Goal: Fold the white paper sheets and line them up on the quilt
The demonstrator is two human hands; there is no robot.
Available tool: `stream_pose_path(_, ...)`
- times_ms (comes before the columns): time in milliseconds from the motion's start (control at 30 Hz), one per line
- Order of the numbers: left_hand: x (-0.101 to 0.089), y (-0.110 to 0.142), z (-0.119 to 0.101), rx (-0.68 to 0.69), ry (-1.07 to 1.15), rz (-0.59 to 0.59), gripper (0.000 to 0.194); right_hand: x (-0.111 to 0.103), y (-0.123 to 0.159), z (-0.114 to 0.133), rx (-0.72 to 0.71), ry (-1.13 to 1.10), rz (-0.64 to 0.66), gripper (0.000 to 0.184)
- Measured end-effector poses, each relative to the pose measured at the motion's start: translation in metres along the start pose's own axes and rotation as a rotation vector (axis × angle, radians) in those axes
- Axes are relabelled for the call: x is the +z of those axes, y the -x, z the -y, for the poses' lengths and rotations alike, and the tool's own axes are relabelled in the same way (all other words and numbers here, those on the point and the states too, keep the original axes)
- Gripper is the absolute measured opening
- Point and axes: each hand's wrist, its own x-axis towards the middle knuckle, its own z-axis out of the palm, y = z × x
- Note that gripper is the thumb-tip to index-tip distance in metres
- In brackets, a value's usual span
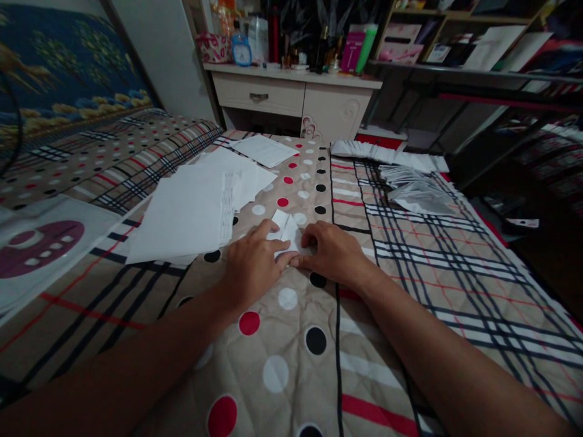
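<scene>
A small folded piece of white paper [288, 229] lies on the patterned bedspread [291, 358] between my two hands. My left hand [255, 261] rests on its left side, fingers bent over the paper and thumb at its near edge. My right hand [330, 252] pinches the right side, its fingers curled and its thumb close to the left thumb. Part of the paper is hidden under the fingers. To the left of my left hand lies a pile of white paper sheets [191, 206], one with a printed strip along its edge.
Another white paper stack [266, 150] lies farther back. On the right are a long white pleated bundle [387, 155] and a heap of thin folded papers [416, 188]. A white plastic bag [50, 243] lies at far left. Beyond the bed stands a white dresser [291, 97].
</scene>
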Motion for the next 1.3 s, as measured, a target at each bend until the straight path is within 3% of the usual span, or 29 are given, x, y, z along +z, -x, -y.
stream_pose_path(200, 0.001, 0.001, 0.016, 0.012, 0.128, 0.085, 0.022, -0.005, -0.003, -0.005, 0.073, -0.121, 0.067, 0.020)
stream_pose_path(433, -0.014, -0.011, 0.044, 0.136, 0.258, 0.432, 0.044, -0.001, -0.008, -0.017, 0.045, -0.267, 0.107, 0.018)
stream_pose_path(633, -0.019, -0.020, 0.060, 0.212, 0.287, 0.575, 0.065, -0.002, -0.008, -0.019, 0.026, -0.277, 0.116, 0.016)
stream_pose_path(733, -0.016, -0.017, 0.056, 0.192, 0.271, 0.511, 0.059, -0.002, -0.008, -0.018, 0.016, -0.274, 0.123, 0.015)
stream_pose_path(867, -0.006, -0.010, 0.041, 0.070, 0.233, 0.303, 0.039, -0.002, -0.005, -0.009, 0.040, -0.188, 0.075, 0.010)
stream_pose_path(1000, 0.002, -0.007, 0.029, 0.018, 0.228, 0.141, 0.026, -0.002, -0.004, -0.002, 0.083, -0.087, 0.023, 0.018)
stream_pose_path(1100, 0.001, -0.009, 0.029, -0.004, 0.255, 0.145, 0.018, -0.002, -0.006, -0.007, 0.071, -0.099, 0.049, 0.016)
stream_pose_path(1300, 0.001, -0.013, 0.042, 0.052, 0.339, 0.205, 0.028, -0.007, -0.008, -0.011, 0.104, -0.099, 0.035, 0.030)
